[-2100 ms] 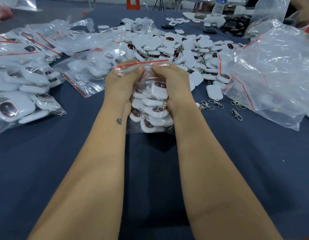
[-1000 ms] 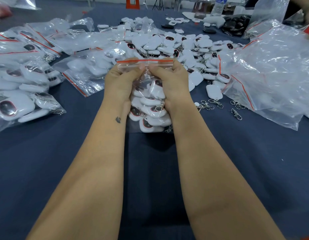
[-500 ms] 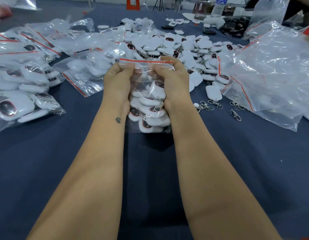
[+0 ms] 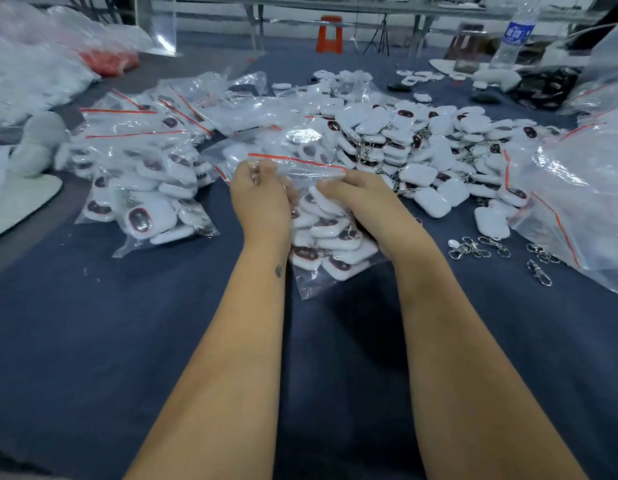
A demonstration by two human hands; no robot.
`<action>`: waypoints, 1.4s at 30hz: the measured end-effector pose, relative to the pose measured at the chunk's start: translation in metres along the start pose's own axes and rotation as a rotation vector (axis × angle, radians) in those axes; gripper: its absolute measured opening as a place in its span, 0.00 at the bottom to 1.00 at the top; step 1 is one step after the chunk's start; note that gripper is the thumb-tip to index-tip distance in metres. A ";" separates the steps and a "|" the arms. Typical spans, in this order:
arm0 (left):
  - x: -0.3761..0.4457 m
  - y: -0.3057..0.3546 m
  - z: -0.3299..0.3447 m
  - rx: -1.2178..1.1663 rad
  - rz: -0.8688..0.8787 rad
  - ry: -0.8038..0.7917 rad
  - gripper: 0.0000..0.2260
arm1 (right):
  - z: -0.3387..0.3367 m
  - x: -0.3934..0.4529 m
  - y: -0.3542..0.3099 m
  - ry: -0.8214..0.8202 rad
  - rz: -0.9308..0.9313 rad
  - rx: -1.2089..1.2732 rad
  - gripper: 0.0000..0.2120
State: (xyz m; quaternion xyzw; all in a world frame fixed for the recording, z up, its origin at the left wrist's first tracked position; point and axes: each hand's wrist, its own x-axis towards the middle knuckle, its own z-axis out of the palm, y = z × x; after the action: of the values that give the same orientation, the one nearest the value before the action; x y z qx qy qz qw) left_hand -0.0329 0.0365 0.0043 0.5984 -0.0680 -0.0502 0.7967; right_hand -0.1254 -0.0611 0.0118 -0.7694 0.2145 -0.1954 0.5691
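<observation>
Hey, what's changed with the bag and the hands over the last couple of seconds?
The left grip and right grip slid apart from the middle of the red seal strip toward its ends. Both still pinch the bag of white fobs.

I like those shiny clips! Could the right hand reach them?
Probably, once it lets go: the right hand grips the bag, but the clips lie bare on the blue cloth to its right, with nothing in between.
</observation>
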 end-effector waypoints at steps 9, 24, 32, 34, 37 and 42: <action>0.054 0.077 -0.072 0.447 0.454 0.184 0.13 | 0.111 0.028 -0.043 -0.080 -0.046 0.202 0.05; -0.005 0.009 0.023 0.458 0.143 -0.375 0.11 | 0.042 0.013 0.001 0.059 -0.273 -0.869 0.07; -0.001 -0.017 0.047 0.669 0.117 -0.472 0.09 | -0.011 -0.004 0.015 0.379 -0.031 -0.410 0.14; 0.000 -0.018 0.044 0.703 0.144 -0.510 0.11 | -0.014 0.000 0.019 0.424 -0.012 -0.539 0.12; 0.003 -0.018 0.038 0.657 0.141 -0.549 0.12 | -0.014 0.004 0.024 0.351 0.016 -0.837 0.14; 0.004 -0.016 0.030 0.432 0.214 -0.252 0.12 | -0.014 0.001 0.022 0.377 -0.010 -0.734 0.16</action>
State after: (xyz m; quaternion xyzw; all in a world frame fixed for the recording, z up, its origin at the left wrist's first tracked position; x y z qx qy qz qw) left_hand -0.0340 0.0031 -0.0027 0.7328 -0.2384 -0.0242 0.6368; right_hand -0.1342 -0.0783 -0.0057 -0.8731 0.3667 -0.2460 0.2066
